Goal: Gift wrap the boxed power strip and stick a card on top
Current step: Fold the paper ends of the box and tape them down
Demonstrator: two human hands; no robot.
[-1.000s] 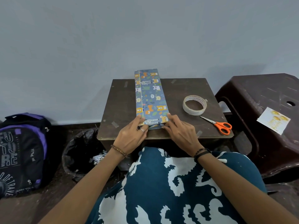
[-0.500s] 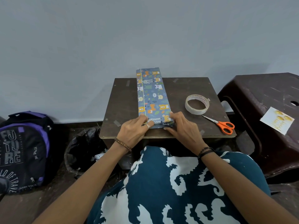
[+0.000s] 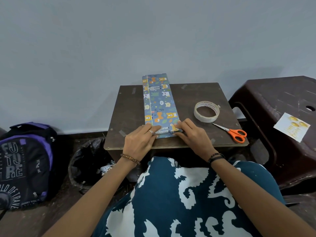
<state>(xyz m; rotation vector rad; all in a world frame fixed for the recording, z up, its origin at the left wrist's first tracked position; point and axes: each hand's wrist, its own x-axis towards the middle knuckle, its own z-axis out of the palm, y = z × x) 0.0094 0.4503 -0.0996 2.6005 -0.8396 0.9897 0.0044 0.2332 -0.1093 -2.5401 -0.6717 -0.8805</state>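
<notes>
A long box wrapped in blue animal-print paper [image 3: 159, 103] lies lengthwise on the small dark table [image 3: 130, 113], its far end at the wall. My left hand [image 3: 139, 140] presses its fingers flat on the left of the near end flap. My right hand [image 3: 192, 135] presses the folded paper at the near right corner. A roll of clear tape [image 3: 206, 111] lies right of the box, with orange-handled scissors [image 3: 234, 133] in front of it. A white card with gold print [image 3: 291, 127] rests on the brown plastic stool [image 3: 280, 100] at the right.
A black and purple backpack [image 3: 25, 166] stands on the floor at the left. Next to it, a bin with a black liner [image 3: 89, 159] holds paper scraps. A pale wall runs right behind the table. My lap in patterned blue cloth fills the foreground.
Both hands have slid slightly along the near end of the box, pressing the fold down. The box, tape, scissors and card stay where they were.
</notes>
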